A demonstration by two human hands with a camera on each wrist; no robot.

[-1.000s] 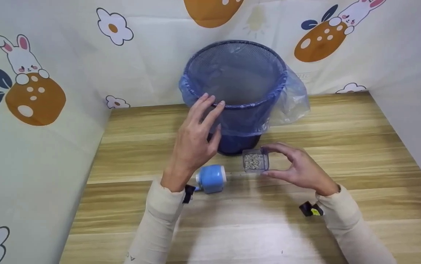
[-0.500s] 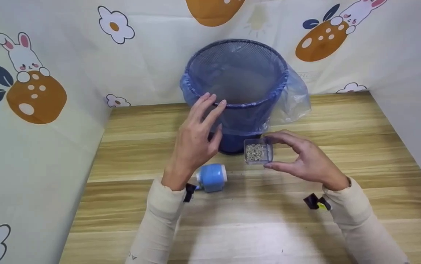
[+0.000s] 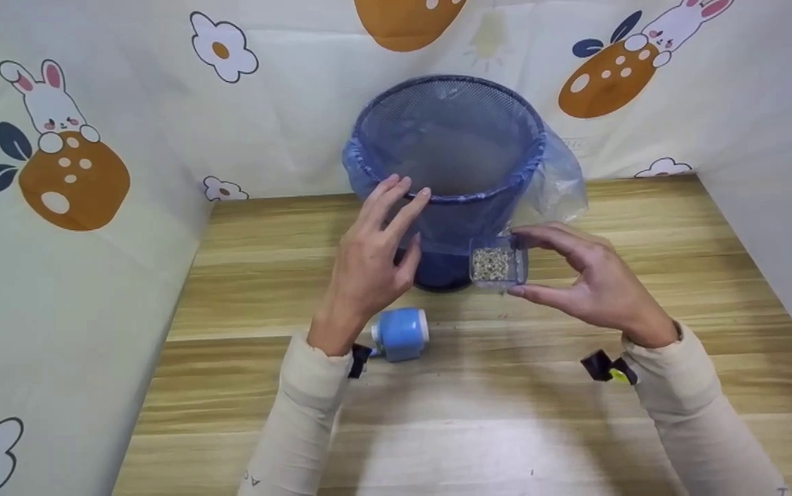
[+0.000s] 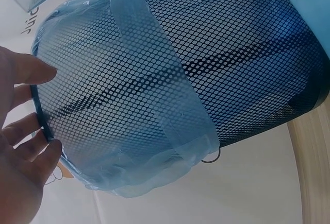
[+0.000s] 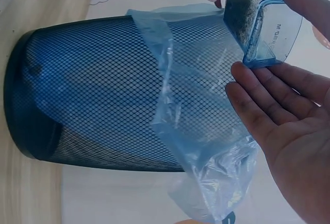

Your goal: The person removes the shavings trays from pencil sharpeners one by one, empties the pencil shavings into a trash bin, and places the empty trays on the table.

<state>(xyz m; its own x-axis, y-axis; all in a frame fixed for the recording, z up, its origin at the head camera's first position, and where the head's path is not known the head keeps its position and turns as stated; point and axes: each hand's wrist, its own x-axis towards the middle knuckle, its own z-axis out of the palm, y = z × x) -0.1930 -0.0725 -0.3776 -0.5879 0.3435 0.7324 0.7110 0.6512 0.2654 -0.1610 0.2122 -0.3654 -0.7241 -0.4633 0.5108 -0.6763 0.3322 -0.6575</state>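
Note:
A small clear plastic drawer holds grey pencil shavings, and my right hand pinches it between thumb and fingers in front of the bin. In the right wrist view the drawer sits tilted above the fingertips. The mesh waste bin stands upright, lined with a thin blue plastic bag. My left hand rests its fingertips on the bin's near rim; in the left wrist view its fingers lie relaxed along that rim. A blue pencil sharpener body lies beside my left wrist.
Everything stands on a wooden tabletop. A pale cloth wall printed with rabbits and flowers rises right behind the bin, and more cloth borders both sides. Tiny dark specks lie on the wood near the sharpener.
My right hand has lifted the drawer upward and slightly right, closer to the bin. The left hand stays at the rim, and the sharpener has not moved.

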